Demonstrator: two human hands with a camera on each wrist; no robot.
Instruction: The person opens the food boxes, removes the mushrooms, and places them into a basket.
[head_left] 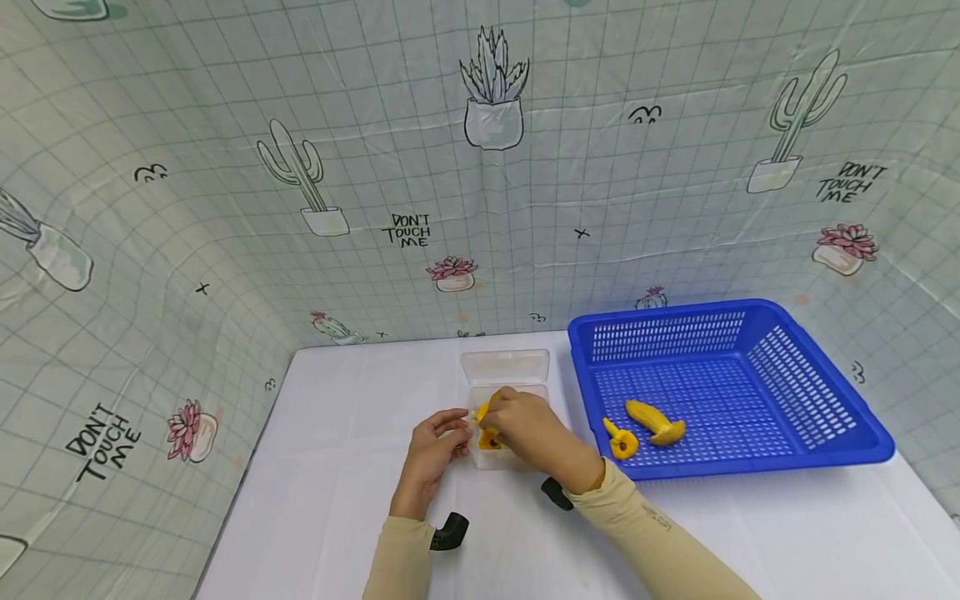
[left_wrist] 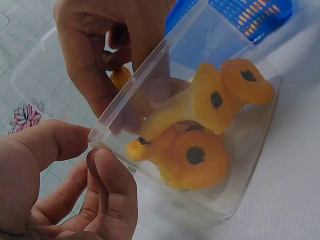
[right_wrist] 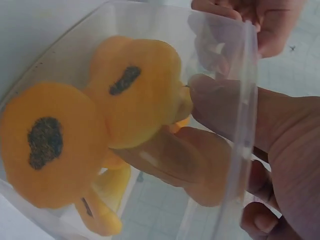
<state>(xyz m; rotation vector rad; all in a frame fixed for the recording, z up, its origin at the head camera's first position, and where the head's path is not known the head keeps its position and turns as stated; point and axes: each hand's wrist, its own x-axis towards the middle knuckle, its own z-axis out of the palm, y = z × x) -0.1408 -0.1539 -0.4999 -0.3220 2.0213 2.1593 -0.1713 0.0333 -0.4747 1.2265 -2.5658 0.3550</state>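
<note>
A clear plastic box [head_left: 486, 459] stands on the white table with its lid [head_left: 506, 367] hinged back. Several yellow-orange model mushrooms [left_wrist: 207, 157] with dark patches lie inside it. My left hand [head_left: 433, 450] is at the box's left side; in the left wrist view its thumb and fingers pinch the rim. From the right, my right hand [head_left: 531, 429] reaches down into the box. In the right wrist view, its thumb and a finger pinch a mushroom [right_wrist: 145, 95] near the stem, partly hidden by the cap.
A blue plastic basket [head_left: 840, 456] stands to the right of the box. Two yellow mushrooms, one long [head_left: 652, 421] and one small [head_left: 622, 443], lie in its left part. Behind the table hangs a patterned cloth [head_left: 570, 192]. Black curved pieces [head_left: 450, 533] sit by both wrists.
</note>
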